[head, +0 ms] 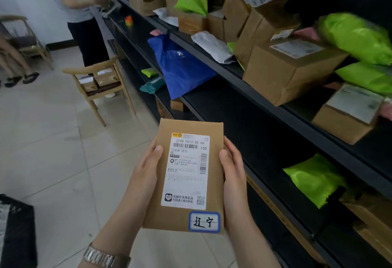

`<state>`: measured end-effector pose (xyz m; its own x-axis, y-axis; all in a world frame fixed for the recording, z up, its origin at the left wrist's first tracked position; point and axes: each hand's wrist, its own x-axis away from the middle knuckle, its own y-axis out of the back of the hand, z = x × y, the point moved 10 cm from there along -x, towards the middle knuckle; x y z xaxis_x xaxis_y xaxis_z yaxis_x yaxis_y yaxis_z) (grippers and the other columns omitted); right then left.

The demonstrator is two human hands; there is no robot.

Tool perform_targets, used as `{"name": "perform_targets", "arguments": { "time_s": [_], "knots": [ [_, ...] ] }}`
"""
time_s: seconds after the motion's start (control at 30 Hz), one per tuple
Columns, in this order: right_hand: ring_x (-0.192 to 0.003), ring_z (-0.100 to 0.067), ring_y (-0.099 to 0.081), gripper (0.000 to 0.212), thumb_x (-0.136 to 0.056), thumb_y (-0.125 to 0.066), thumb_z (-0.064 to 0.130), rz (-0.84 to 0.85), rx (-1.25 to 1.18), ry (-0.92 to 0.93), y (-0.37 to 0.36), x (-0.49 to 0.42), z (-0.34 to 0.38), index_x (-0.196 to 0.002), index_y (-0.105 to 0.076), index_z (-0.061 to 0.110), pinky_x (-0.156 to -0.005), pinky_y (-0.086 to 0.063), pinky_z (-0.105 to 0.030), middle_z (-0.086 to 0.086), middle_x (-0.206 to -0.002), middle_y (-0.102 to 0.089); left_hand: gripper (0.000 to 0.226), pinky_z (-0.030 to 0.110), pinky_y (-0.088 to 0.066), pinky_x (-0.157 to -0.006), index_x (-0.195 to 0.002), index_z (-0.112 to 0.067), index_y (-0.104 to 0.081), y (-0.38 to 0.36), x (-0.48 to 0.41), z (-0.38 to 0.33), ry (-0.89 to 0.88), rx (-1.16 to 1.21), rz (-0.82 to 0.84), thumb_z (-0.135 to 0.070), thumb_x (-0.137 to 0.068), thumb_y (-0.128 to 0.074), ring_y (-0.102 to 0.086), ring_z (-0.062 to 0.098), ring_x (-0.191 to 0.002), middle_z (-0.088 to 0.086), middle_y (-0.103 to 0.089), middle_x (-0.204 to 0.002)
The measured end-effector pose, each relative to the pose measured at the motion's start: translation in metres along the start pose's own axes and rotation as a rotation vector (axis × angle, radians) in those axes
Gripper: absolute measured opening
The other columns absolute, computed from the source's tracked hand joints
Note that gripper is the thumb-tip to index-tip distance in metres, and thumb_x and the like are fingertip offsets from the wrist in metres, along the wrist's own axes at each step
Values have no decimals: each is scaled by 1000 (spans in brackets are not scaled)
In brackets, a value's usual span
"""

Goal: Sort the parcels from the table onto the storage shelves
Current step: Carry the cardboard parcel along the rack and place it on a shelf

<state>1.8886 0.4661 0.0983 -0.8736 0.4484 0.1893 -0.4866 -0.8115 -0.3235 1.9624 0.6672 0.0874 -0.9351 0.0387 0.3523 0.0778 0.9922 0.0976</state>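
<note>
A: Status on the sort?

B: Mid-run. One flat cardboard parcel (pixel 186 174) in transit, held face-up over the tiled floor (pixel 53 140) just beside the black storage shelves (pixel 265 106). Not shelved yet.

A: Grip?

B: Left hand (pixel 146 166) clamped on its left edge, thumb lying on top; right hand (pixel 231 168) clamped on the right edge the same way. The other fingers wrap under the parcel, out of sight.

A: Any marking to sort by?

B: White shipping label (pixel 187 170) and a blue-bordered handwritten sticker (pixel 204 221) at the near corner (likely the destination, and what decides the shelf).

A: Shelves?

B: Already well stocked: brown boxes (pixel 290 70), green mailer bags (pixel 356 38), a blue plastic bag (pixel 180 66), grey pouches (pixel 212 46). A bare stretch of shelf lies directly right of the parcel.

A: What remains?

B: Placing this one at least. The table is out of frame, so the backlog cannot be judged. A second person (pixel 84 13) stands at the far end of the shelves.
</note>
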Motion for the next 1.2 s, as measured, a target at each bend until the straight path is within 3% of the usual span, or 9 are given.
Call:
{"name": "perform_targets", "arguments": {
  "time_s": [0.17,0.33,0.5,0.57,0.63,0.77,0.9,1.07,1.2],
  "knots": [
    [-97,-2,-76,41,-86,-57,28,-35,-13,28,-33,-79,-19,-116,-69,53,-68,-60,-14,22,-107,-78,60,43,-54,-95,-127,-56,-60,-5,-90,-21,17,-19,87,-70,-71,-46,-77,16,-97,-13,-81,-104],
    [-102,-5,-76,46,-83,-60,27,-138,-6,66,-74,-167,-38,-116,-68,58,-69,-62,-20,21,-112,-77,50,31,-53,-82,-122,-67,-57,-9,-206,-43,18,-58,201,-70,-72,-47,-76,4,-91,-23,-79,-103],
    [-110,-17,-75,50,-78,-67,28,-332,-55,97,-110,-237,-48,-125,-67,48,-84,-59,-36,9,-122,-77,31,37,-54,-93,-111,-67,-61,-23,-317,-73,49,-67,355,-54,-84,-56,-76,11,-97,-13,-79,-113],
    [-111,-17,-75,52,-78,-66,27,-396,-76,117,-120,-259,-48,-128,-67,43,-82,-60,-32,8,-123,-77,42,35,-54,-90,-118,-67,-60,-35,-349,-84,54,-85,435,-59,-76,-57,-77,8,-96,-17,-79,-111],
    [-110,-15,-75,54,-79,-65,25,-456,-103,136,-123,-277,-47,-131,-66,37,-77,-62,-25,7,-124,-77,40,37,-56,-91,-122,-59,-62,-49,-376,-92,61,-50,510,-50,-84,-60,-77,11,-97,-11,-79,-116],
    [-109,-16,-76,53,-82,-64,22,-546,-133,161,-118,-308,-46,-134,-65,34,-74,-62,-22,4,-126,-76,42,33,-56,-79,-108,-70,-63,-77,-415,-95,99,-75,582,-57,-68,-63,-79,6,-87,-15,-81,-104],
    [-111,-19,-75,50,-85,-63,21,-606,-124,182,-102,-337,-53,-132,-66,35,-78,-63,-27,3,-127,-76,57,42,-54,-96,-133,-53,-57,-107,-441,-97,74,-84,660,-48,-76,-61,-77,14,-101,-10,-78,-115],
    [-107,-13,-76,48,-87,-61,20,-658,-136,194,-95,-357,-67,-132,-66,35,-76,-61,-21,7,-123,-78,24,14,-56,-60,-111,-52,-65,-120,-468,-88,68,-119,663,-45,-89,-61,-77,-1,-81,-19,-81,-95],
    [-112,-17,-74,48,-86,-60,20,-700,-175,182,-98,-355,-84,-132,-66,35,-78,-62,-26,6,-126,-76,19,7,-52,-50,-104,-50,-65,-120,-477,-73,107,-139,697,-34,-97,-59,-76,-5,-73,-23,-80,-87]
  ]
}}
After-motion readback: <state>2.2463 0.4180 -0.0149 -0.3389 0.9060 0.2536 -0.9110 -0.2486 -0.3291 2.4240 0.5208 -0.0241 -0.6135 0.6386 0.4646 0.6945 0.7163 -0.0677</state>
